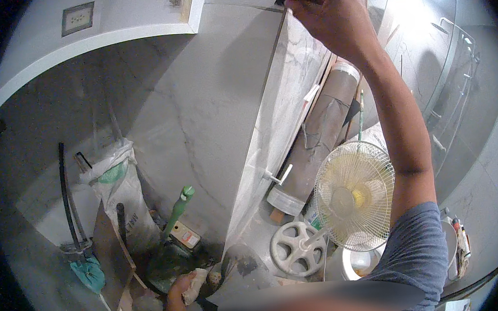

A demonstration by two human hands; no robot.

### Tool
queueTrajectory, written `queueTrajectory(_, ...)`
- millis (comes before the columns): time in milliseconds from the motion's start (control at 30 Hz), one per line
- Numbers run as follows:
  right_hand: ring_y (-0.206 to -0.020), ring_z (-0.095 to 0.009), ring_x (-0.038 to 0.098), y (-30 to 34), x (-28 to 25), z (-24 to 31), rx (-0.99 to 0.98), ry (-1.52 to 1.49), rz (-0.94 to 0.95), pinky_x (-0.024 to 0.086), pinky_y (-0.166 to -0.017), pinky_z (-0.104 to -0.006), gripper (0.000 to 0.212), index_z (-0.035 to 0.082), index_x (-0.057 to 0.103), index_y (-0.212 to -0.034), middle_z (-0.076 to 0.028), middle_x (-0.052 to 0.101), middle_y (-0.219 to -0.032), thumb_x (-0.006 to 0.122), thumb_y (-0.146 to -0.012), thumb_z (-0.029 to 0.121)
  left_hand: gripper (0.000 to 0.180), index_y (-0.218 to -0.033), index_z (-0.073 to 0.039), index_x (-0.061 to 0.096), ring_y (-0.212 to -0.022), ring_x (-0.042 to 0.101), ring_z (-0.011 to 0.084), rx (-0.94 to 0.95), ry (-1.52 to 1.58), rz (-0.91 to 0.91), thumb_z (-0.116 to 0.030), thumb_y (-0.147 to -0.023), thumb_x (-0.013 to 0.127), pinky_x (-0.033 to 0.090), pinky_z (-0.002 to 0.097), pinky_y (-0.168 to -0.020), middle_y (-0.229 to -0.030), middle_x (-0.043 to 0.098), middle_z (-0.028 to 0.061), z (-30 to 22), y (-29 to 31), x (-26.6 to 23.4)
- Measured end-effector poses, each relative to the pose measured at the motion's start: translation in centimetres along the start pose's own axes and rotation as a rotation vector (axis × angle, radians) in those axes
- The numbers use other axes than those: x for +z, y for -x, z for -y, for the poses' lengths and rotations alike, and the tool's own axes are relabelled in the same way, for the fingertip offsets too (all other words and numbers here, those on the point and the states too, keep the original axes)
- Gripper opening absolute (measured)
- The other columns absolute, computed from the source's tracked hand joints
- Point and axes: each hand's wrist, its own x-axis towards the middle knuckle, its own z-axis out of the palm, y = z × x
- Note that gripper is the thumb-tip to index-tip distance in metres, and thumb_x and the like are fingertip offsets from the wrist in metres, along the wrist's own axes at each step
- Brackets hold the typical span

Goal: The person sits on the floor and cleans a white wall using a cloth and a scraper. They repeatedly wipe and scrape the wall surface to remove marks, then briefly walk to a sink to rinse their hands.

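Note:
Up high, my right hand pinches a small black piece between thumb and fingertips. That piece is at the top of the vertical edge where the grey marble-patterned wall meets a paler marbled panel; whether it touches the surface I cannot tell. Low down, my left hand is closed around a whitish crumpled cloth or sponge, part of it hidden by the fingers. Near the left hand a green-handled tool stands in a dark container.
A white standing fan is beside my right arm, with a long grey wrapped tube leaning behind it. A white lever handle juts from the panel. At left are a white sack and a black upright bar. A white ledge overhangs at upper left.

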Motion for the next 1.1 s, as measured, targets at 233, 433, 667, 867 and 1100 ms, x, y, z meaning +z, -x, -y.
queueTrajectory(233,-0.083,-0.023,0.072,3.7,2.0,-3.4,-0.257,0.04,-0.171,0.057,-0.069,-0.0351,0.013,0.008,0.073,-0.103,-0.01,0.069,-0.099,0.076,-0.091,0.006,0.063,-0.13,0.005,0.067,-0.109,0.063,0.0224,0.027,0.128,0.01,-0.051,-0.102,0.06,0.049,0.0364,-0.097,-0.129,0.07,0.0142,6.1,-5.9,1.4)
queueTrajectory(433,-0.082,-0.029,0.074,4.1,2.1,-2.6,-0.269,0.051,-0.175,0.06,-0.072,-0.0371,0.011,0.008,0.076,-0.097,-0.011,0.072,-0.097,0.08,-0.086,0.01,0.063,-0.133,0.004,0.066,-0.112,0.063,0.0227,-0.023,0.136,0.035,-0.05,-0.103,0.059,0.048,0.0367,-0.099,-0.131,0.069,0.0149,5.4,-5.6,1.2)
queueTrajectory(667,-0.081,-0.02,0.076,3.6,2.2,-2.3,-0.265,0.082,-0.171,0.061,-0.069,-0.0321,0.011,0.009,0.082,-0.098,-0.005,0.075,-0.093,0.081,-0.087,0.008,0.062,-0.137,0.004,0.063,-0.12,0.061,0.0236,-0.055,0.124,0.056,-0.048,-0.104,0.057,0.046,0.0368,-0.105,-0.138,0.066,0.0158,2.5,-3.2,1.2)
queueTrajectory(867,-0.077,-0.025,0.074,3.6,2.3,-2.2,-0.199,0.027,-0.152,0.06,-0.069,-0.035,0.015,0.007,0.082,-0.102,-0.012,0.075,-0.093,0.077,-0.088,0.006,0.058,-0.133,0.001,0.065,-0.114,0.062,0.024,0.053,0.148,0.004,-0.048,-0.102,0.059,0.046,0.0374,-0.099,-0.13,0.067,0.0144,4.5,-4.2,1.5)
queueTrajectory(1100,-0.076,-0.03,0.073,3.1,2.2,-2.1,-0.228,0.056,-0.148,0.06,-0.069,-0.0384,0.016,0.005,0.081,-0.102,-0.015,0.074,-0.091,0.074,-0.089,0.005,0.062,-0.138,0.005,0.061,-0.122,0.061,0.0256,-0.087,-0.014,0.011,-0.047,-0.104,0.055,0.046,0.0385,-0.104,-0.139,0.065,0.0181,0.7,-1.3,0.9)
